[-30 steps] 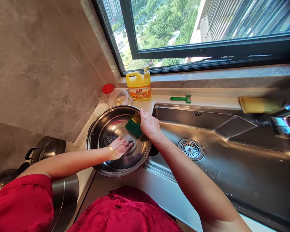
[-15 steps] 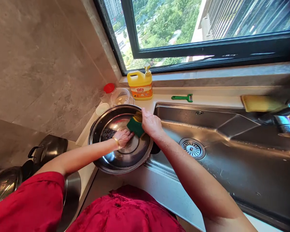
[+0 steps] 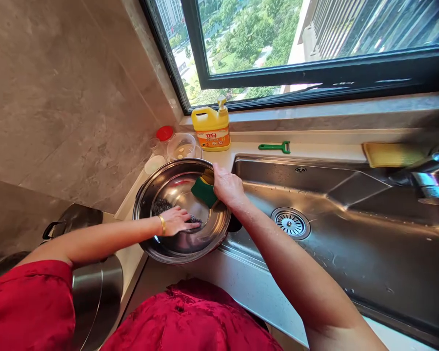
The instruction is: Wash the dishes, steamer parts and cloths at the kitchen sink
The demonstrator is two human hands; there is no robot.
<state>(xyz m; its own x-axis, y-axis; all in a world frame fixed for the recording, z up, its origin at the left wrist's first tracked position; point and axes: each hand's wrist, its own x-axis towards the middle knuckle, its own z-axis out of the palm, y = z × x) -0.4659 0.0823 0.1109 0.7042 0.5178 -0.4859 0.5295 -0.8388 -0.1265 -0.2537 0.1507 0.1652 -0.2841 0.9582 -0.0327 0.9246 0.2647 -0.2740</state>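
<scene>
A wide stainless steel basin (image 3: 183, 246) sits tilted on the counter, overlapping the sink's left edge. My right hand (image 3: 228, 186) is closed over its right rim; the fingertips are partly hidden. Right beside those fingers, inside the basin, lies a green and yellow scouring sponge (image 3: 204, 192); whether they touch it I cannot tell. My left hand (image 3: 174, 221), with a gold bangle at the wrist, reaches into the basin with its fingers stretched out over the bottom. Dark speckled patches show around that hand, perhaps reflections.
Behind the basin stand a yellow detergent bottle (image 3: 211, 129), a clear plastic tub (image 3: 182, 146) and a red lid (image 3: 164, 133). A green peeler (image 3: 274, 147) lies behind the steel sink (image 3: 351, 243). A yellow sponge cloth (image 3: 391, 154) is near the faucet (image 3: 431, 178). Pots (image 3: 98, 297) stand lower left.
My left hand has slid toward me and a little left across the basin's bottom, away from the sponge. The right hand, sponge and basin stay nearly where they were.
</scene>
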